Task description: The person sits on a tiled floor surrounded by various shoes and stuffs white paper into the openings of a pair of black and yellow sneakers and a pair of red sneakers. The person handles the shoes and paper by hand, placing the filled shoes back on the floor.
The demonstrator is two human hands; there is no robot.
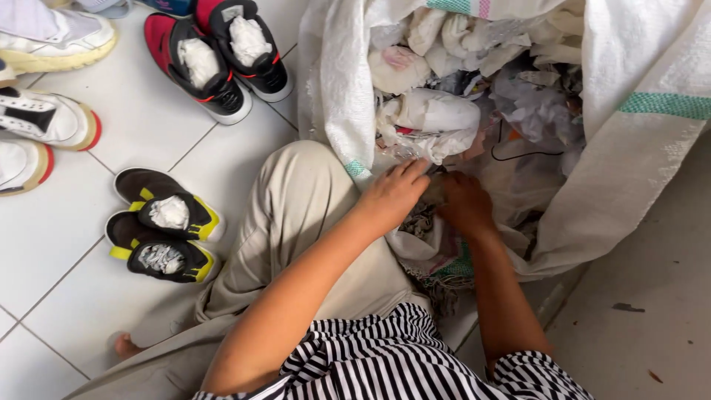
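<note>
both hands sit inside the mouth of the white woven sack (652, 89). left hand (391, 194) lies fingers together on crumpled paper (433, 111); right hand (463, 201) is curled beside it, contents hidden. stuffed black-and-yellow shoes (159, 222) rest well left of the left hand.

I see the open sack (629, 155) lying ahead to the right, crumpled paper (433, 111) inside it. My left hand (392, 196) and right hand (465, 201) meet at its mouth. Pairs of shoes (159, 226) sit left on the floor (148, 126).
</note>
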